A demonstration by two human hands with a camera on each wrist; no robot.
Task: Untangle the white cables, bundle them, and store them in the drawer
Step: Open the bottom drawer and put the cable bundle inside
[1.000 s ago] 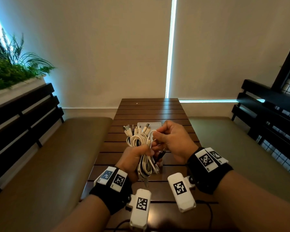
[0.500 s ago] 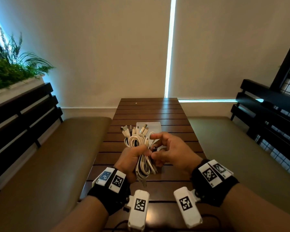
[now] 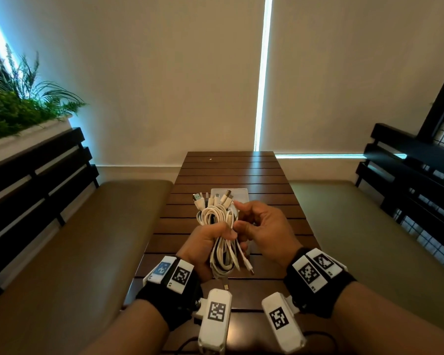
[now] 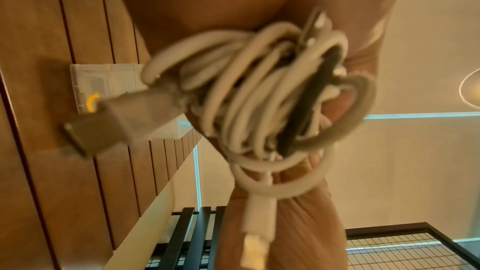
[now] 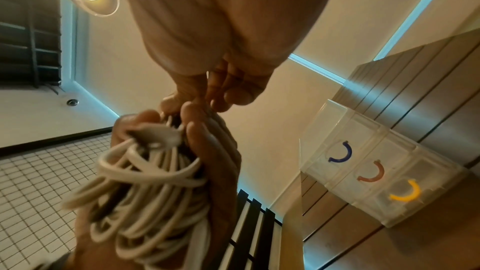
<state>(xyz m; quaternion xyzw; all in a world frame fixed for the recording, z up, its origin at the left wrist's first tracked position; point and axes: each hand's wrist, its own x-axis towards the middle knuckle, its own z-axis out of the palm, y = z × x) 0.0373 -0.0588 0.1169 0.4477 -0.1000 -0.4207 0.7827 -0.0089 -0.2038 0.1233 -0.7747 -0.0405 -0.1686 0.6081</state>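
Left hand [image 3: 205, 248] grips the white cable bundle [image 3: 219, 234] at mid-length above the table [image 3: 267, 180], long axis 12-to-6, plugs toward 12. Right hand [image 3: 263, 231] at its 3 o'clock, fingers curled, pinching a strand at the bundle's side. Drawer unit [image 5: 384, 174] sits at 12, behind the bundle.

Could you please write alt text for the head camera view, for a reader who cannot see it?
A left hand grips a coiled bundle of white cables above a dark slatted wooden table, while the right hand pinches at its side. A clear plastic drawer unit stands on the table behind the bundle.
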